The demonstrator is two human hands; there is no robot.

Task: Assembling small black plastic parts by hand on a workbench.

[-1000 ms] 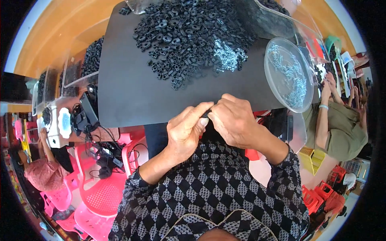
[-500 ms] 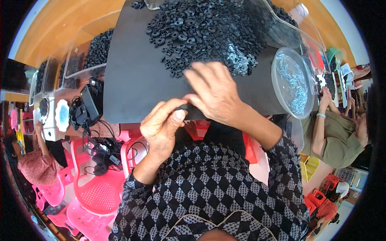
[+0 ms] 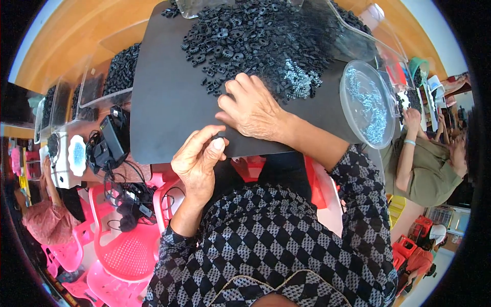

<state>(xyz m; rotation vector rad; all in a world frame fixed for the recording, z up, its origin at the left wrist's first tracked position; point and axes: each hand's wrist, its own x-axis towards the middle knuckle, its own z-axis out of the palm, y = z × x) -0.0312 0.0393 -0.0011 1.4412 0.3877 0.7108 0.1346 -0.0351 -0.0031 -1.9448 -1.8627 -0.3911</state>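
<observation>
My left hand [image 3: 197, 159] is closed near the front edge of the dark table, pinching a small black plastic part [image 3: 220, 135] between thumb and forefinger. To its upper right, my right hand [image 3: 254, 110] is low over the table with bent fingers fanned apart; nothing shows in it, though its palm is hidden. Just beyond its fingers spreads a big heap of small black plastic parts [image 3: 255, 38]. A cluster of small silvery metal springs [image 3: 302, 79] lies on the heap's near right side. More of the springs sit in a round clear plastic dish [image 3: 349, 110] at the table's right.
Clear bins of black parts [image 3: 121, 69] stand at the left. Beside them are a black power adapter [image 3: 113, 134] with tangled cables and a white dish [image 3: 76, 153]. Pink plastic chairs [image 3: 130, 250] stand at lower left. Other people [image 3: 427, 169] sit on both sides.
My right hand has drawn left, away from the springs, and its fingers are more bent. The left hand keeps its pinch on the black part, shifting slightly left.
</observation>
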